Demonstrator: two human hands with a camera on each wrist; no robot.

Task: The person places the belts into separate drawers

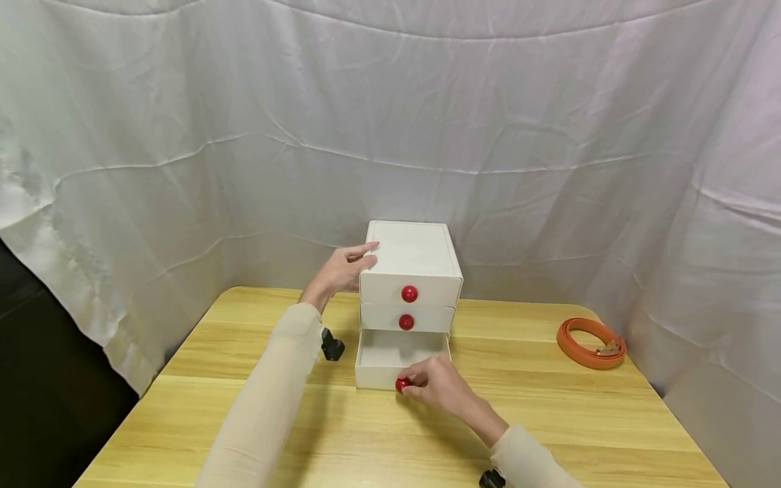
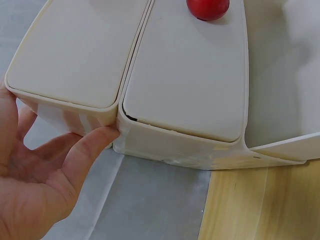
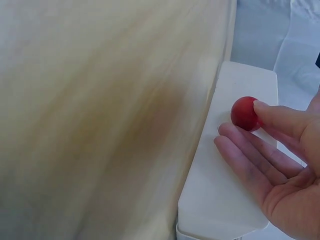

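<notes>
White drawer unit sits mid-counter, its bottom drawer pulled partly out. Left hand braces the unit's top-left corner, fingers straight — likely steadying it. Right hand pinches the drawer's red knob. Orange strap lies right of the unit.

Bare desk lay open across the lower right of the frame and along the lower left. The white drawer unit blocked the centre, its pulled-out bottom drawer jutting forward. An orange belt occupied the right edge, draped cloth closed the back.
</notes>
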